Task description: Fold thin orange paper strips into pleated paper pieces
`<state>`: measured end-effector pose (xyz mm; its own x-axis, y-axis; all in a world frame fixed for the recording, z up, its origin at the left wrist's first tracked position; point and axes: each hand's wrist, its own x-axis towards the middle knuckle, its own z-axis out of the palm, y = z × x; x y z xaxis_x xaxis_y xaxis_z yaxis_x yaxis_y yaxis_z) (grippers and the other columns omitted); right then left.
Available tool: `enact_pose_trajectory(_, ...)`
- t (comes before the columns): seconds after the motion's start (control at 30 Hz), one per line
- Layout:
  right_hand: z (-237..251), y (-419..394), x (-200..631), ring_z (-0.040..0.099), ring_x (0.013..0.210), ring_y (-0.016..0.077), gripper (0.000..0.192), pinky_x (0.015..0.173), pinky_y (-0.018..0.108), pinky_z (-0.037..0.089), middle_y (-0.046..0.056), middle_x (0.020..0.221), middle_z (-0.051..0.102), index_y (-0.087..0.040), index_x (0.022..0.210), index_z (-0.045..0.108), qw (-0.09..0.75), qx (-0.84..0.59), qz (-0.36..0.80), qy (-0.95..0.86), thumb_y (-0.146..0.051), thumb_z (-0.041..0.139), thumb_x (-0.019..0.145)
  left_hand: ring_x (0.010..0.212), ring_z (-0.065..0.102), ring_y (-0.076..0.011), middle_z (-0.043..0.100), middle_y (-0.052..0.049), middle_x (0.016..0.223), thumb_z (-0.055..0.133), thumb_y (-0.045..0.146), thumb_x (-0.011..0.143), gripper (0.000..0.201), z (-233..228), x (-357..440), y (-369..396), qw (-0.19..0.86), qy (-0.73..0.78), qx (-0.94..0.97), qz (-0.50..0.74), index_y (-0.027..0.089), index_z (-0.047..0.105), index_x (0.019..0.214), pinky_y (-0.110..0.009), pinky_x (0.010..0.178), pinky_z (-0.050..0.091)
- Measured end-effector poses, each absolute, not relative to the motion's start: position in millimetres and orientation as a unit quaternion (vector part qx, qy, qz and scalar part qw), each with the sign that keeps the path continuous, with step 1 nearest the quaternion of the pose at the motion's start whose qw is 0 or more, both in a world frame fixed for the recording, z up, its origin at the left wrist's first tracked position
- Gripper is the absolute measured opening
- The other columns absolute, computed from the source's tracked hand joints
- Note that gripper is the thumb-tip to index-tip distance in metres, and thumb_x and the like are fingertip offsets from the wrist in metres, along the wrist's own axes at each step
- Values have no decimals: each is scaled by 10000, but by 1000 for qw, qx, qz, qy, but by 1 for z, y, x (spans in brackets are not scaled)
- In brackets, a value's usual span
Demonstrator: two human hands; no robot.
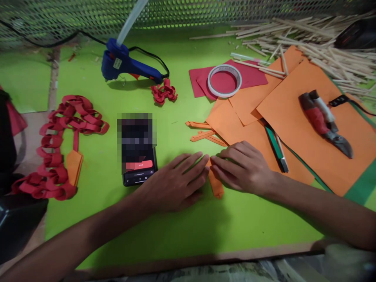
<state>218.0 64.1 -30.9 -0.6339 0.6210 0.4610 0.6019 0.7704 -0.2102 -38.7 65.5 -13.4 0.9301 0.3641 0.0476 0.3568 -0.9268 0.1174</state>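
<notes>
At the far left a red paper chain [58, 145] lies on the green table [182, 231], with a phone [138, 164] and, behind it, a blue glue gun [126, 64]. Right of the phone, the left hand [176, 184] and right hand [243, 166] lie flat and open, fingertips meeting on a folded orange paper strip [216, 186], gripping nothing. This looks like creasing a fold; the next move likely calls for firm, even pressure along the edge, while orange sheets [308, 129] and cutters [326, 121] sit to the right.
</notes>
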Motion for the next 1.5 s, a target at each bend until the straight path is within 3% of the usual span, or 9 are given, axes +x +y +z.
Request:
enact_pose_trajectory(1.0,-28,58,216,526,783,175,90,636,362,389,21,773,631,-175,988,683,215,-304,-81,-924,-218,666,910,1402,465,-363,494,-197,1513,577,409,976,484,-12,-39,65,64,187,980,38,82,572,1332,-502,1147,398)
enact_pose_trajectory(1.37,-28,57,216,506,771,175,102,640,358,383,27,795,636,-165,984,686,198,-297,-115,-927,-231,677,907,1336,528,-361,580,-196,1419,489,396,1014,447,-13,-38,65,35,187,980,55,65,596,1294,-487,1122,432)
enact_pose_trajectory(1.5,-28,57,217,511,767,175,123,644,356,388,30,795,646,-151,985,693,199,-294,-111,-928,-234,696,894,1359,508,-361,529,-184,1482,497,398,1009,447,-13,-39,65,39,188,980,49,75,591,1304,-488,1136,420)
